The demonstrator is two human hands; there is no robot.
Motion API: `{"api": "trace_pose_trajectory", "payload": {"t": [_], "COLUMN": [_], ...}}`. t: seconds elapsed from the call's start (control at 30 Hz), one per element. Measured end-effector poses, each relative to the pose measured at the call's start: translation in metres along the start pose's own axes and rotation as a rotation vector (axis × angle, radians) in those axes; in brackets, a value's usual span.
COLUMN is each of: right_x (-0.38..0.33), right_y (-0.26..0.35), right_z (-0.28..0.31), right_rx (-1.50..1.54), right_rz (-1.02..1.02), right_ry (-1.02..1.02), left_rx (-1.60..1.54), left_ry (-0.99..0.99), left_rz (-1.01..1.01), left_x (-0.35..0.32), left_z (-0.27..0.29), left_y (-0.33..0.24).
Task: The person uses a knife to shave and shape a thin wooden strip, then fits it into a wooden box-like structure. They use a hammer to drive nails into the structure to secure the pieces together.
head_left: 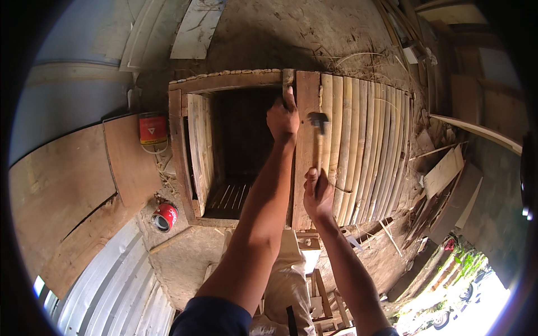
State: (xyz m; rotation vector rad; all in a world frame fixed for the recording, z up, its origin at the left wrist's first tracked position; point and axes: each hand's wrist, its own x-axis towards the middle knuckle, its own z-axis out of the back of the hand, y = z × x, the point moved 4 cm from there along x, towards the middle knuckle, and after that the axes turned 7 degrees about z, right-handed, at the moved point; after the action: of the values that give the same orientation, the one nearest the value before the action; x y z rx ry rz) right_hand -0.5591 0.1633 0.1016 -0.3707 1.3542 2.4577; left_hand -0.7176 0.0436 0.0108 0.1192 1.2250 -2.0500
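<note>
My left hand (283,119) is closed round a narrow wooden strip (288,77) beside the dark opening of a wooden box-like frame (176,120). One digit stretches along the strip toward its far end; the other fingers curl out of sight. My right hand (318,195) grips a hammer (320,147) by its wooden handle. The dark hammer head, slightly blurred, is over the brown board (305,168) and the first bamboo slats. Right of that board, a row of bamboo slats (364,151) covers the frame.
Two red cans, one with a handle (152,129) and one lying tilted (165,217), are on the left near plywood sheets (67,190). Corrugated metal (112,280) stands at lower left. Scrap boards (445,171) lean at right. Wooden pieces (322,297) lie near my legs.
</note>
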Motion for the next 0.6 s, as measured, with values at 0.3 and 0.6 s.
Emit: {"api": "trace_pose_trajectory", "payload": {"t": [0.3, 0.6], "right_x": [0.069, 0.095], "right_y": [0.045, 0.065], "right_z": [0.001, -0.010], "right_rx": [-0.106, -0.106], "right_rz": [0.177, 0.285], "right_ry": [-0.033, 0.007], "left_rx": [0.005, -0.015], "left_ry": [-0.061, -0.055], "left_rz": [-0.021, -0.033], "left_x": [-0.002, -0.001], "left_z": [-0.001, -0.001], "left_y": [0.000, 0.004]}}
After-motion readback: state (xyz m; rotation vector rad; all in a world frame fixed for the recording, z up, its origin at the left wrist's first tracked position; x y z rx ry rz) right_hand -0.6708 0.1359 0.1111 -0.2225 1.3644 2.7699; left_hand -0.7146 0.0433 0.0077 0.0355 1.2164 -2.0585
